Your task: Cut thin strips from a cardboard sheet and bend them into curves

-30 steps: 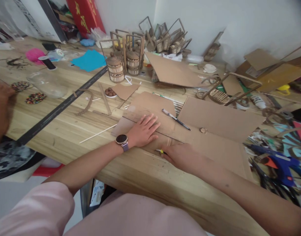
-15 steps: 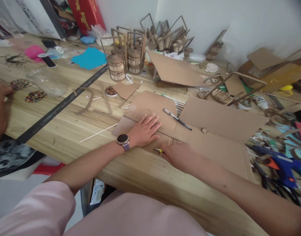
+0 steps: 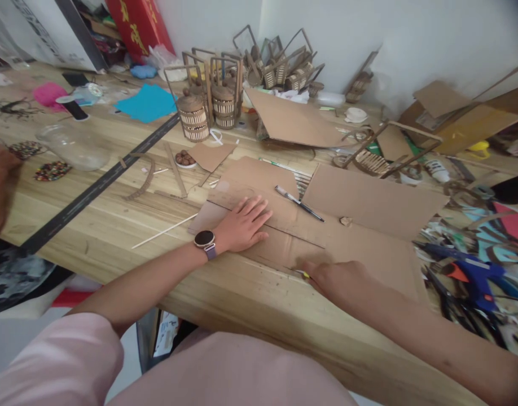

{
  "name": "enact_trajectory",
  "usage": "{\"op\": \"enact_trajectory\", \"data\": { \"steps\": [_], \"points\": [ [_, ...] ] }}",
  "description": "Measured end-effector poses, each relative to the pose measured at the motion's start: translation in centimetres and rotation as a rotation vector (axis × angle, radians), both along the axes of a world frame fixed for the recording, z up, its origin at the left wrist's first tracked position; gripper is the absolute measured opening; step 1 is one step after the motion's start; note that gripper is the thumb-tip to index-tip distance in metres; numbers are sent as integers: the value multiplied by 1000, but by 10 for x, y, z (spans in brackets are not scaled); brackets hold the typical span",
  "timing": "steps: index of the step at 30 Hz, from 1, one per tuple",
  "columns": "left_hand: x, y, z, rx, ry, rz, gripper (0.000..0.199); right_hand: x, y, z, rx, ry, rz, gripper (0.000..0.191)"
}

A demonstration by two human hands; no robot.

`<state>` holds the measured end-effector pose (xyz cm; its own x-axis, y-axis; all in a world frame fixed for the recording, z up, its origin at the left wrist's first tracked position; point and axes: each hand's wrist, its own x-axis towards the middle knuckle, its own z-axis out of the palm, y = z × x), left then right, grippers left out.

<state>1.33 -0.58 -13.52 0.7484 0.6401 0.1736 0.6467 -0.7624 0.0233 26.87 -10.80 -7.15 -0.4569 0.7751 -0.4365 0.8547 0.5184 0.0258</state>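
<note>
Plainly, in the head view, the cardboard [image 3: 381, 262] lies on the table [image 3: 225, 307] near its front edge, a spot that probably suits easy reach from above. The left hand [image 3: 244, 225] rests flat on it, palm down and fingers a little spread, presumably to stop it sliding. The right hand [image 3: 333, 279] is closed around a small tool [image 3: 305, 274] with a yellow part, mostly hidden by the fingers; its tip sits low at the cardboard's near edge, and the low grip likely gives control. A dark line crosses the cardboard between the hands; whether slit or edge, I cannot tell. A pen [image 3: 299, 203] lies on the cardboard beyond both hands, perhaps set there to be handy. A thin stick [image 3: 163, 230] lies left of the cardboard, and a blue glue gun [image 3: 474, 276] rests among clutter to the right.
</note>
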Motion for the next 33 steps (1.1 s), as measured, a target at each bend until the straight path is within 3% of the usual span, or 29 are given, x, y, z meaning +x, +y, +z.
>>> {"op": "enact_trajectory", "data": {
  "steps": [6,11,16,21,27,33],
  "points": [
    [16,-13,1,-20,6,1,63,5,1,16,-109,-8,-64,26],
    [36,-27,1,-113,-80,31,60,35,-4,19,-211,104,-103,34],
    [12,-17,9,-191,-190,-28,56,60,-3,15,-264,301,-125,50],
    [-22,-15,8,-74,-128,-1,57,17,2,19,-210,280,-129,44],
    [-23,-20,1,-28,-54,23,58,-64,19,21,-150,22,-13,30],
    [-21,-19,3,-31,-34,26,58,-86,27,25,-144,-48,6,30]
  ]
}}
